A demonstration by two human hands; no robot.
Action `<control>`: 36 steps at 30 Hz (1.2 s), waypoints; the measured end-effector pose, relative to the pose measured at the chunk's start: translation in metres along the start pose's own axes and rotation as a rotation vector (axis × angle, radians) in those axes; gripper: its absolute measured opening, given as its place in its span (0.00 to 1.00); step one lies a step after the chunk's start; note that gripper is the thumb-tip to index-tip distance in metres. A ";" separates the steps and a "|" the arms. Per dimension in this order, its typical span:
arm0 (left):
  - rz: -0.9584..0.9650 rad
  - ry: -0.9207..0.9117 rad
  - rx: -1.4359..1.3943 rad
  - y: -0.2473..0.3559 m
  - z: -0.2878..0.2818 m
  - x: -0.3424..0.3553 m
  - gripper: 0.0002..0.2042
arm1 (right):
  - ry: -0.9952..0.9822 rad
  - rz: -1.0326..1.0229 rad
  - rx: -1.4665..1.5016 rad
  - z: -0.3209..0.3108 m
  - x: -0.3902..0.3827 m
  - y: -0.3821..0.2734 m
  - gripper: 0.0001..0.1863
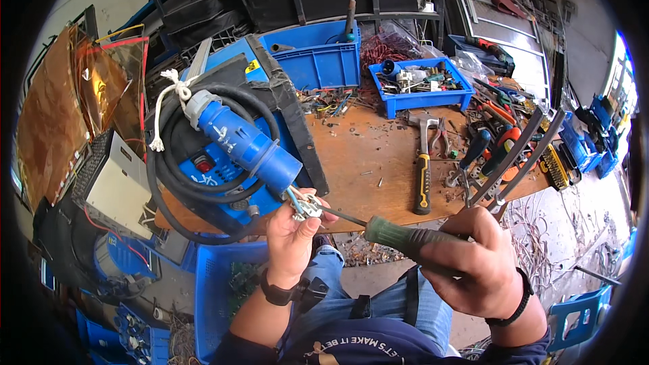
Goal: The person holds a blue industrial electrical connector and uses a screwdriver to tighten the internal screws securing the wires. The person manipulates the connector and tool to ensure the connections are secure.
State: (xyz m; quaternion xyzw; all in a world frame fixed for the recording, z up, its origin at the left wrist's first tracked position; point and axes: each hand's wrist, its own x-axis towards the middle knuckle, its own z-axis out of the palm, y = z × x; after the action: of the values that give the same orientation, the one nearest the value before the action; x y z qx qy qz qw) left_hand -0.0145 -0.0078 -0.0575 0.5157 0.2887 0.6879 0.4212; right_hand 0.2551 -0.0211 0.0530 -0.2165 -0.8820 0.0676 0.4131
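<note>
My left hand [291, 243] grips a small white connector insert [308, 207] with brown and blue wires running up into a blue cylindrical plug housing [247, 145]. My right hand [473, 263] is closed round the green handle of a screwdriver [389, 235], whose shaft reaches leftward to the insert; I cannot tell exactly where the tip sits. The housing lies on a coil of thick black cable [162, 176] over a blue and black case [297, 145], with white cord knotted at its grey end.
The wooden table [351, 155] holds a hammer [423, 182], pliers, scattered tools [503, 142] and debris. Blue bins [307, 71] and a parts tray [422, 101] stand at the back. Orange translucent sheets [74, 94] lean at left; another blue crate [209, 277] sits below the table.
</note>
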 end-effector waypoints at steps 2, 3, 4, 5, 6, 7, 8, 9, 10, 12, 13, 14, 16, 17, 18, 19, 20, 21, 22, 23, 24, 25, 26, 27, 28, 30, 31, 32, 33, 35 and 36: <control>0.011 -0.002 -0.055 0.001 0.007 0.001 0.24 | 0.131 0.137 0.068 0.004 -0.004 0.000 0.25; 0.017 -0.003 -0.083 0.001 0.010 0.001 0.24 | 0.152 0.218 0.078 0.003 -0.003 -0.002 0.27; 0.016 0.010 -0.076 0.003 0.010 0.001 0.24 | 0.173 0.293 0.092 0.002 -0.001 -0.006 0.30; 0.016 0.022 -0.070 0.004 0.009 -0.001 0.24 | 0.120 0.278 0.030 -0.001 0.001 -0.008 0.29; 0.010 0.032 -0.064 0.002 0.008 -0.002 0.24 | 0.068 0.268 -0.033 -0.003 0.001 -0.009 0.29; 0.013 0.023 -0.050 0.002 0.007 -0.001 0.25 | 0.016 0.259 -0.095 -0.004 0.000 -0.010 0.28; 0.017 0.015 -0.036 0.002 0.005 -0.001 0.25 | 0.060 0.120 -0.108 0.000 0.002 -0.004 0.25; 0.018 0.009 -0.023 0.001 0.004 -0.001 0.25 | 0.043 0.090 -0.118 0.000 0.003 -0.005 0.24; 0.009 0.012 -0.036 -0.001 0.002 -0.001 0.25 | 0.025 0.061 -0.128 -0.001 0.004 -0.008 0.23; -0.008 0.014 -0.064 -0.005 0.000 -0.001 0.25 | -0.010 -0.025 -0.148 -0.003 0.008 -0.008 0.22; 0.004 0.008 -0.065 -0.004 0.001 0.000 0.25 | 0.011 -0.051 -0.100 -0.003 0.009 -0.008 0.22; 0.017 0.001 -0.065 -0.004 0.003 0.001 0.25 | 0.033 -0.077 -0.053 -0.002 0.009 -0.008 0.23; 0.025 -0.011 -0.067 -0.003 0.002 0.000 0.26 | 0.147 -0.064 0.033 0.004 0.007 -0.004 0.25; 0.021 -0.020 -0.070 -0.003 0.002 0.000 0.26 | 0.108 0.063 -0.012 -0.002 0.010 -0.012 0.29; 0.020 -0.030 -0.072 -0.002 0.002 0.002 0.26 | 0.113 0.134 0.006 -0.003 0.011 -0.015 0.29; 0.019 -0.025 -0.072 -0.001 0.001 0.002 0.26 | 0.094 0.156 0.013 -0.004 0.011 -0.016 0.29; 0.018 -0.019 -0.072 -0.001 0.001 0.001 0.26 | 0.075 0.176 0.019 -0.004 0.011 -0.016 0.29; 0.013 -0.013 -0.071 -0.001 0.001 -0.001 0.26 | 0.032 0.150 0.014 -0.005 0.009 -0.013 0.29; 0.001 -0.014 -0.081 -0.002 0.000 -0.001 0.26 | -0.011 0.125 0.010 -0.005 0.008 -0.011 0.29; -0.011 -0.015 -0.091 -0.001 0.000 -0.001 0.26 | 0.046 0.061 0.009 -0.002 0.008 -0.007 0.29; -0.023 -0.019 -0.105 -0.002 0.000 0.000 0.26 | 0.104 -0.001 0.001 0.002 0.011 -0.001 0.28; -0.023 -0.019 -0.111 -0.002 0.001 0.001 0.26 | 0.138 0.005 -0.008 0.002 0.012 -0.002 0.27; -0.022 -0.020 -0.116 -0.002 0.002 0.002 0.26 | 0.172 0.011 -0.017 0.003 0.014 -0.003 0.26; -0.020 -0.016 -0.116 -0.001 0.002 0.002 0.26 | 0.182 0.081 -0.021 0.002 0.017 -0.011 0.25; -0.018 -0.011 -0.108 -0.001 0.001 0.001 0.26 | 0.162 0.086 -0.031 0.001 0.017 -0.011 0.25; -0.015 -0.006 -0.098 -0.003 -0.001 -0.001 0.25 | 0.092 0.035 -0.062 -0.003 0.015 -0.008 0.26; -0.012 -0.012 -0.103 -0.003 0.000 0.001 0.25 | 0.042 -0.023 -0.084 -0.004 0.013 -0.005 0.27; -0.008 -0.017 -0.109 -0.003 0.002 0.002 0.25 | 0.119 -0.086 -0.026 0.001 0.011 0.001 0.29; -0.006 -0.017 -0.110 -0.003 0.003 0.002 0.25 | 0.142 -0.023 -0.031 0.002 0.012 -0.002 0.28; -0.009 0.009 -0.113 -0.004 0.003 0.001 0.25 | 0.188 0.106 -0.043 0.001 0.017 -0.012 0.27; -0.007 0.016 -0.116 -0.003 0.004 0.001 0.24 | 0.159 0.104 -0.040 0.000 0.016 -0.012 0.28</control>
State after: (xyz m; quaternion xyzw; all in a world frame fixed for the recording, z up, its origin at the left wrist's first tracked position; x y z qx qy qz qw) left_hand -0.0100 -0.0056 -0.0582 0.4838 0.2535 0.7063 0.4503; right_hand 0.2424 -0.0244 0.0681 -0.2747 -0.8352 0.0540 0.4733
